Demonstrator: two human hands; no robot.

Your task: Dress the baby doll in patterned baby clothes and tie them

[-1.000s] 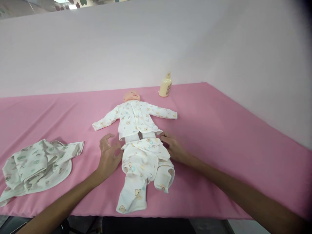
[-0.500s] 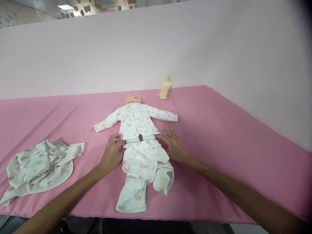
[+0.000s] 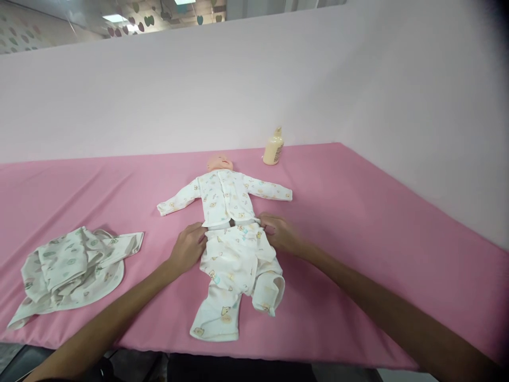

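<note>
A baby doll [image 3: 220,163] lies on its back, its head toward the wall. It wears a white printed jacket [image 3: 222,196] with both sleeves spread out. Matching white pants [image 3: 234,260] cover its legs, with the waistband just below the jacket hem and one leg end bunched open. My left hand [image 3: 189,246] is closed on the left edge of the waistband. On the other side, my right hand [image 3: 278,232] pinches the right edge of the waistband. The fingertips of both hands are partly hidden.
A crumpled white printed cloth garment [image 3: 75,270] lies at the left. Near the back wall stands a cream pump bottle [image 3: 273,148]. Pink cloth [image 3: 358,254] covers the table, and white walls [image 3: 238,90] rise behind it and on the right.
Both hands have closed from loose, spread fingers onto the sides of the waistband. The waistband sits slightly higher, nearer the jacket hem. The view has shifted a little.
</note>
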